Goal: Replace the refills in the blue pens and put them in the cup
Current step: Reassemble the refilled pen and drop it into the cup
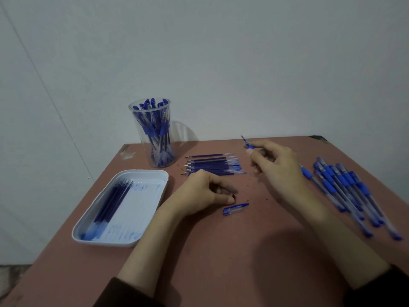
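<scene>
Dark sleeves at near edge, forearms laid forward over reddish tabletop. Left grip: rests on tabletop, closed on small dark tip piece, pinched between thumb and forefinger. Flat on tabletop just beside that pinch, on its near side: loose pen cap. Right grip: fingers curled round one blue pen, which juts past the fingertips, point aimed up and left. Beyond both grips, between them: row of refills, side by side. At far right: pile of capped pens. Upright at far left: clear cup, packed with blue pens. Near left: white tray, holding second batch of refills along its left wall. Lettering on barrels too blurred to read.
</scene>
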`<action>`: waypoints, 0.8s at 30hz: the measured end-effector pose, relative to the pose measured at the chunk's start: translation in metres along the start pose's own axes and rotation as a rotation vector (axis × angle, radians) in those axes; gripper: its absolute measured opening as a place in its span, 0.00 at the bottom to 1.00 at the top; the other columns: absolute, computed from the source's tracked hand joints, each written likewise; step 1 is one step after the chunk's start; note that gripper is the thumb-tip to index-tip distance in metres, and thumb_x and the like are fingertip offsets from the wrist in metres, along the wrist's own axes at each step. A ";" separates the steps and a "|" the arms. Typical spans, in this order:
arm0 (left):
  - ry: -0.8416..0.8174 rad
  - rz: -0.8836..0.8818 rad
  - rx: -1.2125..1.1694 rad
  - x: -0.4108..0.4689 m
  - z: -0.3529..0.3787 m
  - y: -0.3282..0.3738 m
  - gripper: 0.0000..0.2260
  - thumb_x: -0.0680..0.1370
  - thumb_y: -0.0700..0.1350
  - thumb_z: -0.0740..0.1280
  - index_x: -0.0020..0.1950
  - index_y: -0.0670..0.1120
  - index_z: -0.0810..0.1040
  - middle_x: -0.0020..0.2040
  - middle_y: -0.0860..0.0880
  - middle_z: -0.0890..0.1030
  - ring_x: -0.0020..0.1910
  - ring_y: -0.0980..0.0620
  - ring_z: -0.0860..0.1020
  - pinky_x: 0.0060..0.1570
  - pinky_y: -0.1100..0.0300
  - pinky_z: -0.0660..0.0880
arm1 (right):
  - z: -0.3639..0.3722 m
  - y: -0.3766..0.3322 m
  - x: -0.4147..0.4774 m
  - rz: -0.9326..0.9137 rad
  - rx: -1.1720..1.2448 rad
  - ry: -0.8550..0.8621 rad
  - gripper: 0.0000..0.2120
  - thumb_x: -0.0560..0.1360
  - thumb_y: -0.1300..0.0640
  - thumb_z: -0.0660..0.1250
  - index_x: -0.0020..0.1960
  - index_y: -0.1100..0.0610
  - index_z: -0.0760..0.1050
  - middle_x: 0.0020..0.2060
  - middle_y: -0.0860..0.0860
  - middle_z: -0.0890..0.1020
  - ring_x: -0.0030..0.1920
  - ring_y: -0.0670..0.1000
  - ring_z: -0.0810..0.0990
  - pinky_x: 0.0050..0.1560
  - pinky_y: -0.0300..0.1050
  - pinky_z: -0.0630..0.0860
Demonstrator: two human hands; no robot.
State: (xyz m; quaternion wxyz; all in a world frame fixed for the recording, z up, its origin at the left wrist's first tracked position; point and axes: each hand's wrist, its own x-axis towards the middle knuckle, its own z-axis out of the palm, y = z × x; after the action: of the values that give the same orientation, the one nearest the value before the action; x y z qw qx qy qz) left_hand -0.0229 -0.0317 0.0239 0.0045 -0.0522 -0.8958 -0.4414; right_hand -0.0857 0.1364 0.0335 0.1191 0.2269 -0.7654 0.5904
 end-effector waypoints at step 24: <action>0.313 -0.102 -0.927 0.007 0.010 0.008 0.02 0.75 0.38 0.68 0.44 0.43 0.80 0.31 0.53 0.82 0.32 0.60 0.80 0.38 0.68 0.76 | 0.006 -0.004 -0.010 -0.218 -0.418 -0.138 0.07 0.73 0.56 0.69 0.50 0.50 0.83 0.39 0.43 0.82 0.39 0.40 0.77 0.41 0.33 0.70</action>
State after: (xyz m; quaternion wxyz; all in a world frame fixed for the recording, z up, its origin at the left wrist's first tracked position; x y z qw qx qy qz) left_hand -0.0284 -0.0181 0.0246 0.0936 0.0623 -0.5951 -0.7957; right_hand -0.0740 0.1314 0.0307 0.1738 0.3182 -0.8483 0.3859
